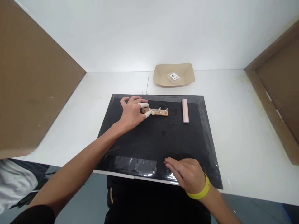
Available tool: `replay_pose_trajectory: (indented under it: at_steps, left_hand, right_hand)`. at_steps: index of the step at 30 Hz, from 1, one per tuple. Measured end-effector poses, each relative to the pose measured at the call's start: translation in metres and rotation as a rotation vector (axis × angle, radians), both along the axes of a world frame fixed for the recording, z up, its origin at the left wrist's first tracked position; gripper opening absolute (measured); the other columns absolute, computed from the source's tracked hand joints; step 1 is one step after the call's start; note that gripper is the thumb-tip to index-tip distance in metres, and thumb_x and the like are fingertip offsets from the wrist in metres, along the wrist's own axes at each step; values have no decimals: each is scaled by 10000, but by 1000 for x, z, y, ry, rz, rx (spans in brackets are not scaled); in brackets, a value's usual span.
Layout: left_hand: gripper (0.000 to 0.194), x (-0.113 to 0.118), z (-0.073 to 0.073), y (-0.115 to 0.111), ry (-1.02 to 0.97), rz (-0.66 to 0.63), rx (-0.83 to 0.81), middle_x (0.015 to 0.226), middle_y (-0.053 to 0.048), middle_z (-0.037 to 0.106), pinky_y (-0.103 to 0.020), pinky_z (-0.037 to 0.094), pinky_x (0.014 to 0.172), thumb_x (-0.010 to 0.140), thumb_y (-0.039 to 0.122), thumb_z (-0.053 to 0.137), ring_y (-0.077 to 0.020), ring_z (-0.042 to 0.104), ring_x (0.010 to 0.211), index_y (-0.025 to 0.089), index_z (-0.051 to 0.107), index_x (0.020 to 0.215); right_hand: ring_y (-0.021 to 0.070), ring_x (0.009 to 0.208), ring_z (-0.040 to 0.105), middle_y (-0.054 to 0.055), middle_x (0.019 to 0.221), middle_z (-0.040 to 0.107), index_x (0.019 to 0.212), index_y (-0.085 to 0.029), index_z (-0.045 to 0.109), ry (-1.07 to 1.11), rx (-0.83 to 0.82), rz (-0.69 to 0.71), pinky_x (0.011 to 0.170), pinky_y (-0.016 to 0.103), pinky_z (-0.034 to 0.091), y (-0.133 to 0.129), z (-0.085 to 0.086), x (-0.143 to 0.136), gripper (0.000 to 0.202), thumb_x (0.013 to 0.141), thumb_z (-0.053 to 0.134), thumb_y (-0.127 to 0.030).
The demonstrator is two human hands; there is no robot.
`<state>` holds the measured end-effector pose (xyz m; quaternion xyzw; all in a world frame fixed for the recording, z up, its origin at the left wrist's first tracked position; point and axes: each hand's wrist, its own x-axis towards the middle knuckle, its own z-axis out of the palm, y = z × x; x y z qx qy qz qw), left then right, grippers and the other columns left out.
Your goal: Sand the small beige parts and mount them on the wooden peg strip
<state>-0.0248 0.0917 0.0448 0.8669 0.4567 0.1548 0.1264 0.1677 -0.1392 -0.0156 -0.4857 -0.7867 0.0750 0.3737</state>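
A small wooden strip (161, 112) with several shiny, peg-like pieces standing on it lies on the black mat. My left hand (133, 113) reaches over its left end. White covers wrap the thumb and index finger, whose tips close on the strip from both sides; the other fingers are spread. Near the mat's front edge, my right hand (187, 172) pinches a tiny shiny metal piece (164, 162) between thumb and index finger. Most of that piece is hidden, so its kind does not show. A yellow band circles the right wrist.
A pale pink bar (185, 110) lies on the right part of the black mat (140, 140). Behind it, a brown paper tray (161, 80) holds a small labelled clear container (174, 77). Brown boards (35, 84) flank the white table (238, 124), with a white wall behind.
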Motion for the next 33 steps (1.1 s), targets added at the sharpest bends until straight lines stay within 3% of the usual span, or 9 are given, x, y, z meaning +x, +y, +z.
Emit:
replay_pose_trajectory:
  at_steps: [12,27,33]
  left_hand:
    - [159,6,3,-7,18,66,-59,1323,-32,740,-572,218,1094,914,242,656,-321,545,1323,261,767,1025]
    - [193,1,5,-5,25,11,-85,1347,-26,720,-559,201,1090,881,204,665,-306,520,1349,255,735,1053]
    - [311,1,8,-6,47,27,-114,1393,-55,693,-559,218,1095,868,251,717,-333,496,1368,248,707,1179]
  right_hand:
    - [120,536,686,14,828,789,1133,-128,644,-4,-23,8,539,290,447,-2,2,0,135,1066,533,-168]
    - [117,519,664,18,815,784,1128,-122,652,-1,-23,9,538,287,437,-1,0,0,136,1061,540,-163]
    - [117,528,673,19,829,788,1136,-126,642,-10,-17,11,539,287,439,-1,2,1,138,1066,531,-169]
